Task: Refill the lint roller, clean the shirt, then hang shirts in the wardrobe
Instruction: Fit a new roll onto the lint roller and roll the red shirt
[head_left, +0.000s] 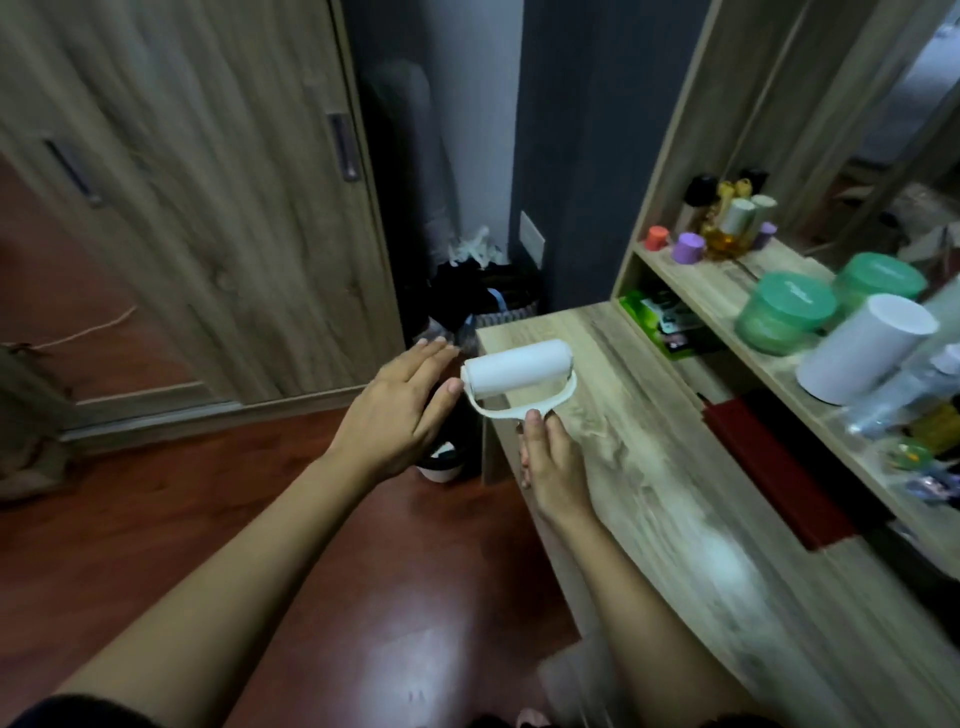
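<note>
I see the lint roller (519, 387) held up over the near corner of the desk (649, 467), its white roll (519, 366) sitting in the frame. My right hand (550, 462) grips the short handle (511, 414) from below, fingers curled round it, and it looks as if only the fingertips have it. My left hand (405, 405) is open, fingers straight, with the thumb at the roll's left end. I cannot tell whether it touches the roll or sits just beside it.

The weak spot, as I judge it, is that thin grip. If the left hand pushes the roll sideways to seat it, the handle could twist out of the right fingers. The lint roller would then drop past the desk edge towards the bin (441, 460) or the floor (260, 519). If the roll is not fully home, it could slide off once it meets cloth. The open palm brushing the sticky sheet could also foul it before it reaches any shirt.

No shirt is in view and the wardrobe (182, 208) on the left is shut, so both later steps are not yet done. A white tube (867, 348) stands near green tubs (784, 312) on the shelf (722, 283) to the right, and a careless swing that way could knock them over
</note>
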